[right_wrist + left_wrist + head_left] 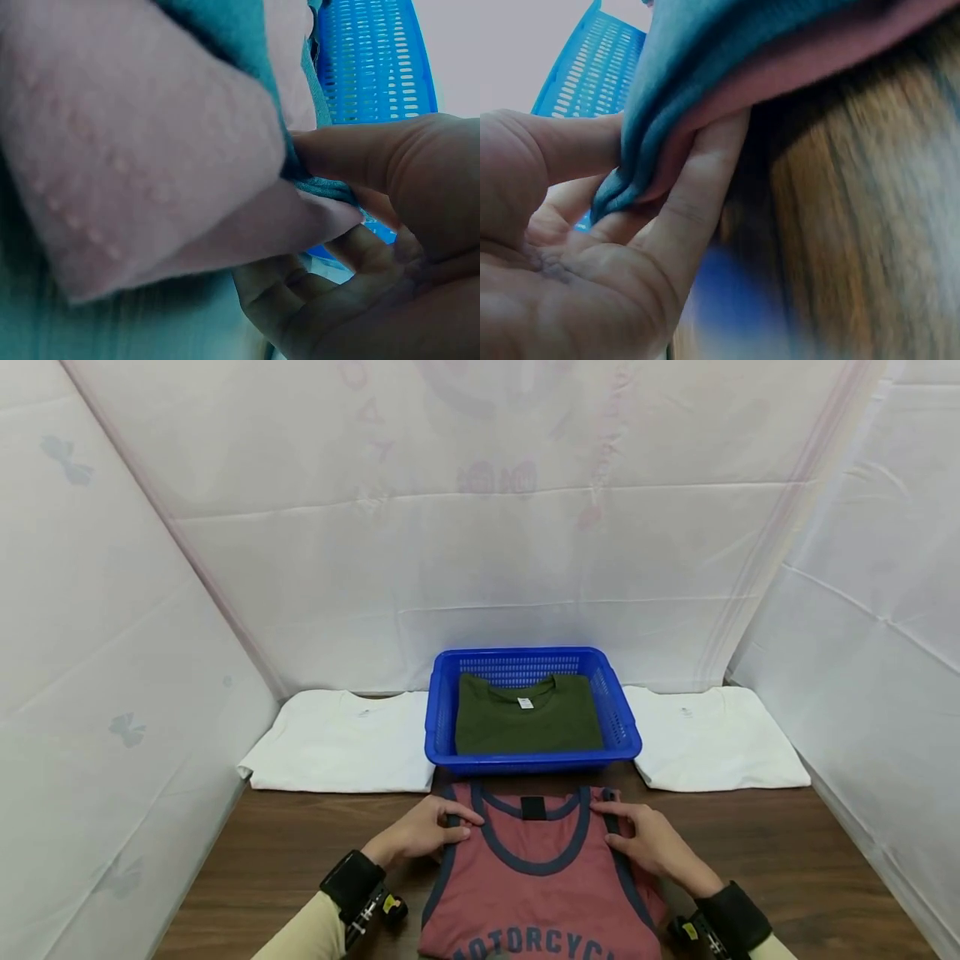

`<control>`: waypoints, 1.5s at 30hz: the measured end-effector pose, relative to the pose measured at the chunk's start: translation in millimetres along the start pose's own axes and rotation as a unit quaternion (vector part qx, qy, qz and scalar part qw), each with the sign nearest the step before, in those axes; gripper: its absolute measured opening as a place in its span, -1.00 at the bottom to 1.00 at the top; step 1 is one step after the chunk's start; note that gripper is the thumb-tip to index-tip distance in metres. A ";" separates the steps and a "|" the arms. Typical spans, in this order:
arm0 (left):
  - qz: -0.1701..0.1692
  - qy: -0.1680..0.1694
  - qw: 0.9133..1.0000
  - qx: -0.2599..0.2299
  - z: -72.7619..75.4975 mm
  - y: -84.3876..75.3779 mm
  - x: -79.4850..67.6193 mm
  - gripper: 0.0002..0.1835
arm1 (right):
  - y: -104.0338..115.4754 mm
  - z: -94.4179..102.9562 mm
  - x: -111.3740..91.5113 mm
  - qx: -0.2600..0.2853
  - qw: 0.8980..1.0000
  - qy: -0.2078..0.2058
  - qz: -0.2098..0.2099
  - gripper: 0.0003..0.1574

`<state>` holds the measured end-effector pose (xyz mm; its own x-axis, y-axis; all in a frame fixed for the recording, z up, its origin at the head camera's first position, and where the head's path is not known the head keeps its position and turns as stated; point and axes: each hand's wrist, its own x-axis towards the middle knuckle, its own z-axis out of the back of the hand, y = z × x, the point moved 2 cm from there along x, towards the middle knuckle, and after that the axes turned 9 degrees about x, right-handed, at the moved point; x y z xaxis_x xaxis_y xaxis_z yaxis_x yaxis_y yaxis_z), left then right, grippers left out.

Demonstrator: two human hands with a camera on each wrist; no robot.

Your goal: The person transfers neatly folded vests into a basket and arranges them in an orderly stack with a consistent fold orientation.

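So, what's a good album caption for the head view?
Left hand and right hand grip a red tank top at either side, before a blue basket holding a green shirt.

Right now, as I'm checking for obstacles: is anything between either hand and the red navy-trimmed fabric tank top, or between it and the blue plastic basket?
Nothing bars either hand: the left hand and right hand pinch the tank top. Ahead, only the near rim of the basket intervenes, with a folded green T-shirt inside.
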<state>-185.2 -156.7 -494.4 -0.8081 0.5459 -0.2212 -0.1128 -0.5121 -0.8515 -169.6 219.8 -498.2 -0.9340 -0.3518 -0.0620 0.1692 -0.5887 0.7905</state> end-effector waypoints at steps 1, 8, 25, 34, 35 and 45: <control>-0.003 0.000 1.000 0.007 1.0 0.9 0.1 -0.74 | -0.4 0.2 -0.3 -0.002 1.000 -0.003 -0.001 -0.41; -0.037 0.007 0.999 0.035 6.8 2.8 -4.2 -0.70 | -1.1 3.1 -5.9 -0.012 1.000 -0.015 0.006 -0.35; -0.090 -0.076 0.987 0.111 9.9 -4.7 -25.5 -0.69 | 6.0 9.6 -28.7 -0.114 0.982 -0.060 0.139 0.01; -0.109 -0.123 0.972 0.170 13.9 -12.7 -35.9 -0.66 | 9.2 12.5 -35.2 -0.075 0.969 -0.089 0.216 0.10; -0.115 -0.130 0.969 0.174 14.8 -14.1 -37.1 -0.66 | 10.1 12.8 -35.4 -0.064 0.969 -0.091 0.220 0.12; -0.146 -0.167 0.960 0.172 21.2 -29.5 -45.2 -0.64 | 27.0 13.1 -36.9 -0.100 0.945 -0.191 0.247 0.25</control>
<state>-157.5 -180.3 -449.2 -0.8465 0.4860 0.2174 -0.5012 -0.5898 -0.6332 -134.6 226.4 -466.6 -0.7644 -0.3542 0.5387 0.6346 -0.5604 0.5322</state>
